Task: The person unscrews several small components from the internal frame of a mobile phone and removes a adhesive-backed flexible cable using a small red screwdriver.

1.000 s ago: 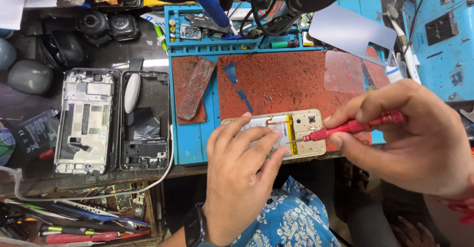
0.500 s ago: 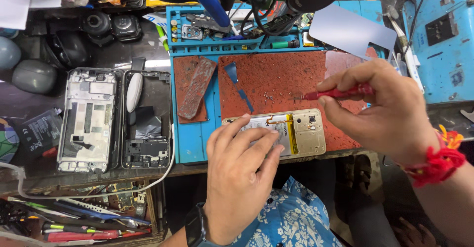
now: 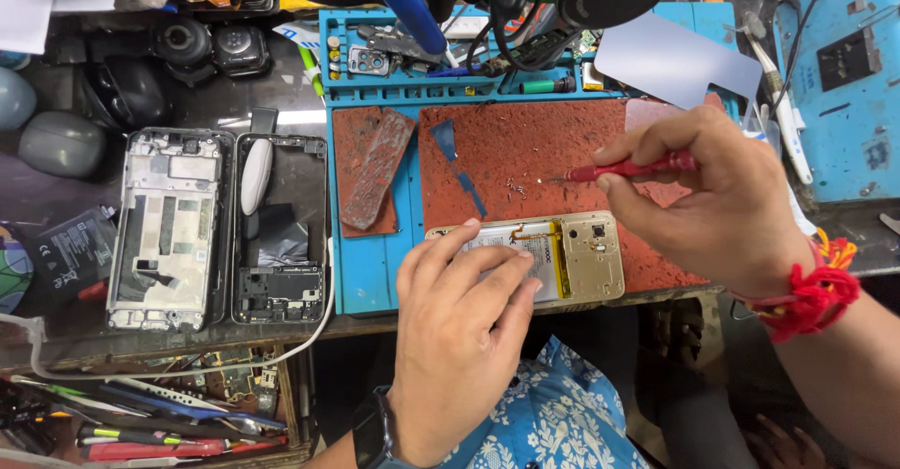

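The left hand (image 3: 459, 324) lies flat, fingers spread and lightly curved, pressing down on an opened phone (image 3: 562, 258) with a gold-toned frame and a pale battery showing inside. The phone rests on the near edge of a rust-red work mat (image 3: 534, 155), whose surface looks grainy and speckled with small screws (image 3: 516, 188) and bits of debris. The right hand (image 3: 712, 202) is closed in a narrow pinch around a slim red screwdriver (image 3: 637, 166); its thin metal tip points left, hovering over the red mat near the loose screws, just above the phone and apart from it. A red thread bracelet (image 3: 811, 296) is bunched at the right wrist.

The red mat sits within a blue silicone tray (image 3: 375, 272) with moulded compartments along its far edge. A worn rectangular reddish block (image 3: 375, 178) lies tilted on a smaller red pad to the left. Further left, on the dark bench, two stripped phone frames (image 3: 169, 230) lie side by side, one silvery, one black with a white oval piece on it.
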